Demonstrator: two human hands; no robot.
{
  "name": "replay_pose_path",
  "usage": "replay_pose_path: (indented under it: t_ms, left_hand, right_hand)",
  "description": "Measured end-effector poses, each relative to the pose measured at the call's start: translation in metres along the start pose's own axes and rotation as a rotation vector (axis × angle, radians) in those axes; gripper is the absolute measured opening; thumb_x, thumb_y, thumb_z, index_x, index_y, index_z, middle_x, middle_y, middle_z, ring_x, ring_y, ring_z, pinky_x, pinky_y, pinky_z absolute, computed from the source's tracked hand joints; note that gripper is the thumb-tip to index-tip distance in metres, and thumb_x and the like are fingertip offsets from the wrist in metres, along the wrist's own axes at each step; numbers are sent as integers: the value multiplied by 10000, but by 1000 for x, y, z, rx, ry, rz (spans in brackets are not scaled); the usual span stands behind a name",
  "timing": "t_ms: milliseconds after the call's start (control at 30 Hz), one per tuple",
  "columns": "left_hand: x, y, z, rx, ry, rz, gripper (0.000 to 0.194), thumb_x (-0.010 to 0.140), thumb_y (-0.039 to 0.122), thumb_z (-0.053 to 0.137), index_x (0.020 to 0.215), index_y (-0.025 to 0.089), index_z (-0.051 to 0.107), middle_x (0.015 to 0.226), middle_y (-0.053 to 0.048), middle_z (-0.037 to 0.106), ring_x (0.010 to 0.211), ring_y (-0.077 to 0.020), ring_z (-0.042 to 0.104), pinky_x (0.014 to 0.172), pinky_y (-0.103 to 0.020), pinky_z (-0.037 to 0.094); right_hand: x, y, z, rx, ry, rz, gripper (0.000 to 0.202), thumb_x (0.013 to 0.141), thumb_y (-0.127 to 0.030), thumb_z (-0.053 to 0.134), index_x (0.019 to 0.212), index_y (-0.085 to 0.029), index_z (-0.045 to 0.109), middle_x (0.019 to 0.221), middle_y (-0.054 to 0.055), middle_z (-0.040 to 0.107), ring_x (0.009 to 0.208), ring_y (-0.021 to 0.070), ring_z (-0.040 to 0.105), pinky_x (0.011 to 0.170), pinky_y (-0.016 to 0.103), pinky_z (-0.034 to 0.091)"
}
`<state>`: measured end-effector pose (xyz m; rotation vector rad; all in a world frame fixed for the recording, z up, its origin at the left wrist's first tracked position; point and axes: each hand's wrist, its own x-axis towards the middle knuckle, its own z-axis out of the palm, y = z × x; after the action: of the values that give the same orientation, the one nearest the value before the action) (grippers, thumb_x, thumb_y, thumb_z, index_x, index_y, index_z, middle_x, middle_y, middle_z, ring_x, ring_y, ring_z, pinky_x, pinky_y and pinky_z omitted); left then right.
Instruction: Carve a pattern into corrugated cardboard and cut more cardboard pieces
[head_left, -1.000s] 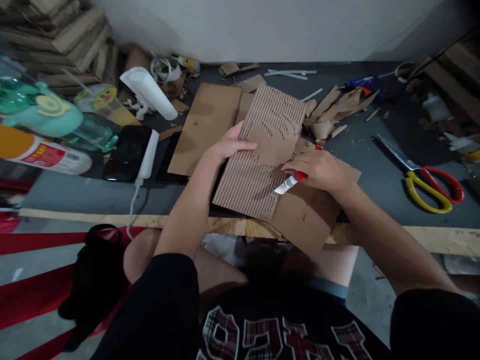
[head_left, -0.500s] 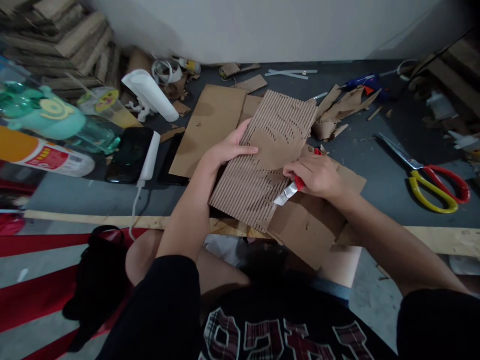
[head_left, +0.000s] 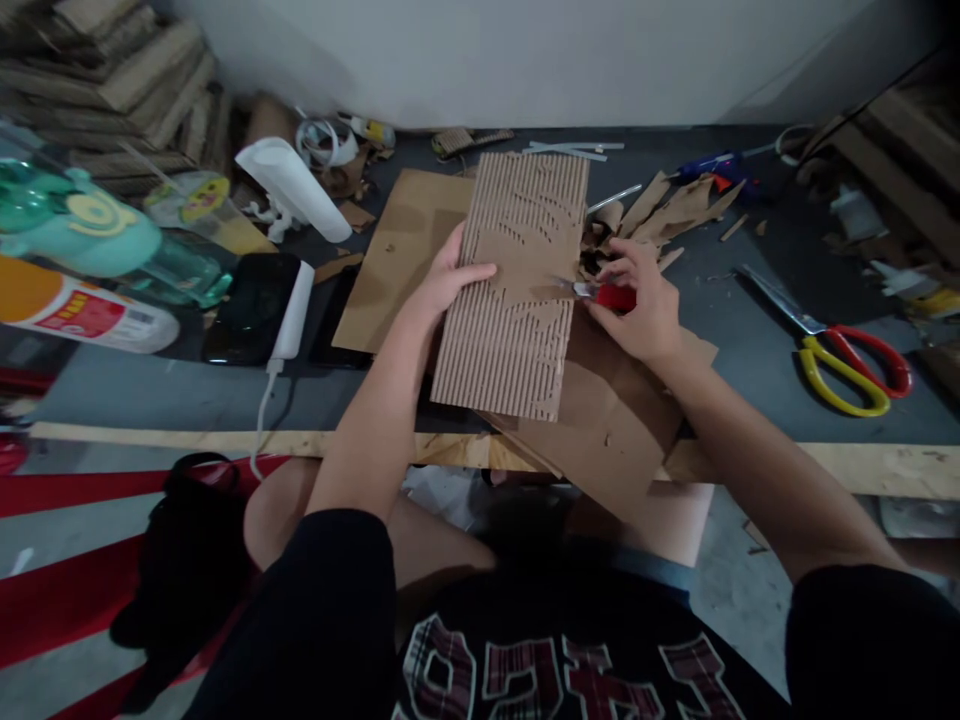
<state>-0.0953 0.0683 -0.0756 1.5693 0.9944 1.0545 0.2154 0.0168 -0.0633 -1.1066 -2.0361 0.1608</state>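
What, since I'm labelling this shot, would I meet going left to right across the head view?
Orange-and-white plastic bottle, glossy black phone, left hand, ridged brown cardboard panel, red-handled metal-bladed cutter, right hand, red-and-yellow-handled metal scissors.

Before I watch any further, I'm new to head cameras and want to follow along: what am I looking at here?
There is no machine: these are a person's two bare hands. Every picture comes from one camera worn on that person's head, looking forward and down. The left hand holds a ridged cardboard piece, thumb on its face. The right hand holds a red-handled knife, its blade pointing left over the cardboard's right edge; whether it touches is hard to tell. On the dark table lie scissors with red and yellow handles, torn cardboard scraps, a blue glue gun and, toward the left, a black phone.
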Motion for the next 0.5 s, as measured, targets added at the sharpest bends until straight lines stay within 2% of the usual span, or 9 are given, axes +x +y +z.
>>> replay_pose_path:
  t_ms: [100,200,333,433,500]
  left_hand:
    - [-3,5,0,-47,84,27,922,770,536,680,1558,231,312,1543,-114,551,1482,-348,472,1247,-532,380]
    - [-5,10,3,-14,180,20,862,840,588,562,1589,273,276,1553,-84,549,1473,-325,492,1214,-515,438]
    - [-4,13,4,102,265,19,833,869,718,441,1588,315,321,1549,-49,556,1482,-318,480,1214,-513,443]
    - [-5,15,2,81,296,-7,810,873,724,453,1584,355,329,1541,-26,567,1500,-317,455,1215,-521,440]
    - [-5,15,0,69,272,-14,818,878,705,466,1598,355,297,1561,-25,546,1498,-317,457,1214,-514,444]
  right_hand:
    - [0,-2,-3,-78,-14,-17,648,913,-510,649,1460,-214,467,1179,113,732,1040,275,718,869,411,592]
    - [1,-6,-7,-74,-43,-55,739,910,-617,653,1483,-198,448,1261,159,700,1149,325,687,933,467,577]
    - [7,-9,-13,-19,-102,-57,795,931,-651,619,1552,-228,357,1370,168,642,1261,312,622,1039,500,527]
    - [16,-11,-34,29,-51,-37,800,968,-602,598,1603,-234,280,1425,199,597,1261,272,615,1062,460,505]
    - [17,-8,-63,55,58,-88,772,957,-538,646,1586,-197,356,1442,242,566,1255,291,624,1028,445,508]
